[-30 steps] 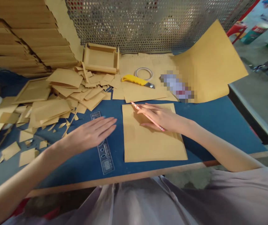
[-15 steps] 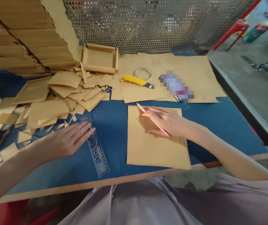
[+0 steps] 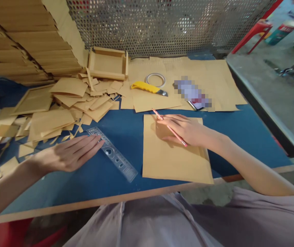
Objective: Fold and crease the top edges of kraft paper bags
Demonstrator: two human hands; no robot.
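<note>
Left hand (image 3: pixel 71 153) palm down, outstretched; right hand (image 3: pixel 185 131) loosely curled.

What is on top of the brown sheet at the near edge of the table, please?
The right hand lies over the sheet, with a pink pencil slanting through its fingers. Whatever is under the palm is covered and can't be seen.

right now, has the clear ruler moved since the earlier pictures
Yes; against the yellow cutter, the clear ruler has swung, its lower end now further right.
</note>
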